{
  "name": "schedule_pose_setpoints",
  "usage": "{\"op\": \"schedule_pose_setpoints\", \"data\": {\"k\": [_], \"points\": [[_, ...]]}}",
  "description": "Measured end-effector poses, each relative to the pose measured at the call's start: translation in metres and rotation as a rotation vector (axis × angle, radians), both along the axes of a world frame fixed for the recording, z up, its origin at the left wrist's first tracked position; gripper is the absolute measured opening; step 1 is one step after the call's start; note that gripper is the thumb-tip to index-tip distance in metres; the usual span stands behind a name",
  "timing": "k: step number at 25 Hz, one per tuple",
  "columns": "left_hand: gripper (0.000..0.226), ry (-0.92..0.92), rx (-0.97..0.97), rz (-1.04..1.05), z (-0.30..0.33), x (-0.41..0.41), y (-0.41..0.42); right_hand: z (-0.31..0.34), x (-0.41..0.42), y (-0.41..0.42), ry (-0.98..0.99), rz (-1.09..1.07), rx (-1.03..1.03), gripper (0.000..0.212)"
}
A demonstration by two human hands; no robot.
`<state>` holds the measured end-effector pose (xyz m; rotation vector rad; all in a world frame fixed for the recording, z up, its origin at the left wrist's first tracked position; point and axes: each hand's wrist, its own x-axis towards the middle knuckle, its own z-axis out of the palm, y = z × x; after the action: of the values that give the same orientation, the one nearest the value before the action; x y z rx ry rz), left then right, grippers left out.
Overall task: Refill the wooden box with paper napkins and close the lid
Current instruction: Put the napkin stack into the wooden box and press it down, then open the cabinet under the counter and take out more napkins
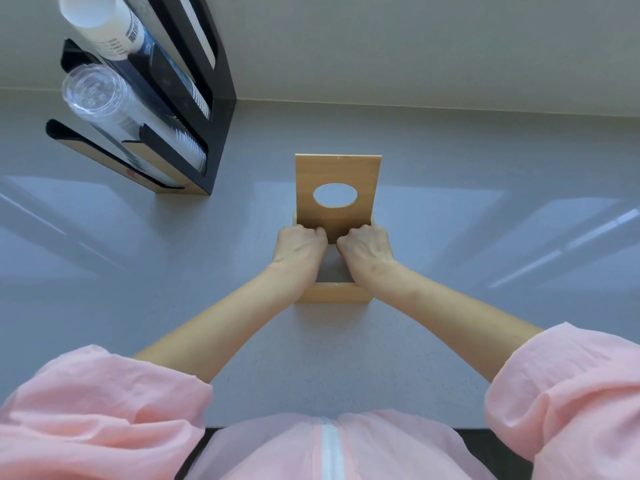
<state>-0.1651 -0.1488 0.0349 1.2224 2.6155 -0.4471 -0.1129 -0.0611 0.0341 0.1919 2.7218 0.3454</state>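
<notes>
- The wooden box (334, 293) is set on the grey counter (450, 237); its lid (337, 171) is stood open
- The left hand (300, 244) and right hand (366, 247) are curled inside the box; whether anything is gripped cannot be told

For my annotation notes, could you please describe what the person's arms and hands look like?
Both hands, left hand and right hand, are bare, without gloves or visible jewellery. The forearms are uncovered; puffy, sheer pink sleeves are gathered near the elbows.

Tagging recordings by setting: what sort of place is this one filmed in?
Probably a café or drinks self-service counter. A black cup dispenser rack holds stacked paper cups and clear plastic cups, and a wooden napkin box with its lid raised stands on a plain grey countertop.
</notes>
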Motion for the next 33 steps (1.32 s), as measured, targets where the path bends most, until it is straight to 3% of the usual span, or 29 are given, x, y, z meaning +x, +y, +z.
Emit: {"op": "schedule_pose_setpoints", "data": {"k": [3,5,7,9,14,18,28,33], "points": [[0.024,-0.009,0.076,-0.011,0.004,-0.001,-0.007,0.005,0.003,0.003,0.019,-0.060,-0.086,0.035],[0.015,0.006,0.156,-0.075,0.008,0.000,-0.013,0.013,0.007,0.005,0.062,-0.058,-0.176,0.008],[0.017,0.024,0.194,-0.164,0.008,0.002,-0.017,0.019,0.013,0.007,0.136,0.018,-0.180,0.017],[0.023,-0.011,0.111,-0.232,0.007,0.005,-0.020,0.019,0.017,0.010,0.113,0.066,-0.160,0.019],[0.042,-0.070,-0.242,-0.267,0.009,0.001,-0.013,0.007,0.014,0.012,-0.180,0.019,-0.065,0.019],[0.035,-0.127,-0.369,-0.262,0.009,-0.002,-0.006,0.004,0.008,0.011,-0.209,-0.022,-0.097,0.020],[0.036,-0.348,0.481,-0.116,0.001,0.012,-0.038,0.002,0.047,0.006,0.359,-0.149,-0.479,0.039],[0.032,-0.319,0.723,0.023,0.003,0.037,-0.059,0.005,0.080,0.008,0.461,-0.194,-0.532,0.044]]}}
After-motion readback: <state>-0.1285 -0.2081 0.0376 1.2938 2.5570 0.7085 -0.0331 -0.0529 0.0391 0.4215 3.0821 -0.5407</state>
